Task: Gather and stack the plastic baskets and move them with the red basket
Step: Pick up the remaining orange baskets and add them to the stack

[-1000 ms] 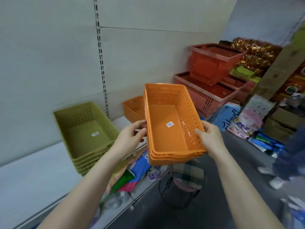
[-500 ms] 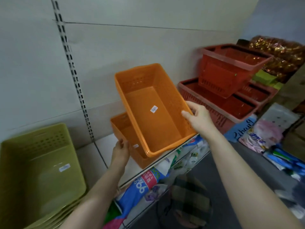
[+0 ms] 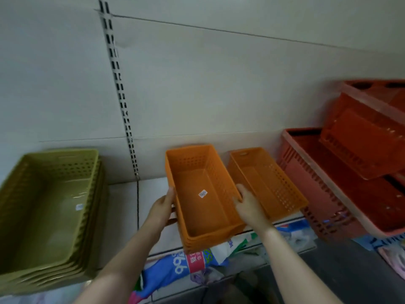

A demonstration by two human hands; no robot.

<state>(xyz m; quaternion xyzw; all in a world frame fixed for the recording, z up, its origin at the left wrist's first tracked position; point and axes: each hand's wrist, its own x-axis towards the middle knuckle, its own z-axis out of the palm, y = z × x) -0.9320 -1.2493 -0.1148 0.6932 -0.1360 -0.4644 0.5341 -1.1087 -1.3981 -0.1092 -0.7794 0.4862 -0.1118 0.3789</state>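
I hold a nested stack of orange plastic baskets [image 3: 203, 196] over the white shelf [image 3: 122, 198]. My left hand [image 3: 162, 209] grips its left rim and my right hand [image 3: 247, 205] grips its right rim. A white sticker lies on the top basket's floor. Another orange basket [image 3: 265, 183] stands on the shelf just right of the stack, close beside it. A large red basket [image 3: 341, 185] sits at the far right with a second red basket [image 3: 370, 137] tilted in it. A stack of olive-green baskets [image 3: 48, 207] stands on the shelf at the left.
A slotted metal upright [image 3: 122, 99] runs down the pale back panel behind the shelf. Below the shelf edge lie packaged goods, among them a blue and white bag [image 3: 186, 264]. Dark floor shows at the lower right.
The orange stack has come down from a raised tilt to shelf level, left of the single orange basket. My left hand moved from that basket to the stack's left rim. The view swung left.
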